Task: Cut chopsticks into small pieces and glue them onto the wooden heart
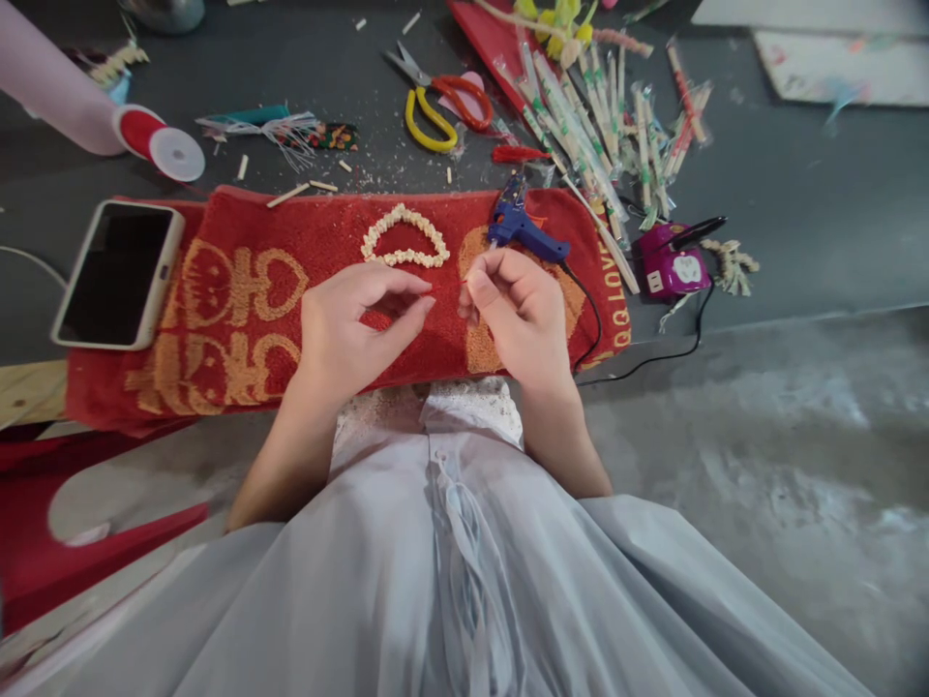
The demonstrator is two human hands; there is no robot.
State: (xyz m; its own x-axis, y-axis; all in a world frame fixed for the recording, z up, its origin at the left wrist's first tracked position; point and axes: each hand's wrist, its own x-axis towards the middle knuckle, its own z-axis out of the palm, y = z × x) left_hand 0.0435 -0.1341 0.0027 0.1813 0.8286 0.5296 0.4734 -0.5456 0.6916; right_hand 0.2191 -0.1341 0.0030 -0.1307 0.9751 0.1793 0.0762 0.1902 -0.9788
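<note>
- Your left hand [348, 329] and right hand [512, 310] hover over the red towel [239, 319]; both grips pinched, contents too small to tell
- Beaded heart [404, 237] lies just beyond your fingertips; glue gun [524, 227] beside it

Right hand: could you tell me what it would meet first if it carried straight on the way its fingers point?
The right hand points left toward the left hand, so it would probably meet those fingertips first, just above the red towel; depth is uncertain.
</note>
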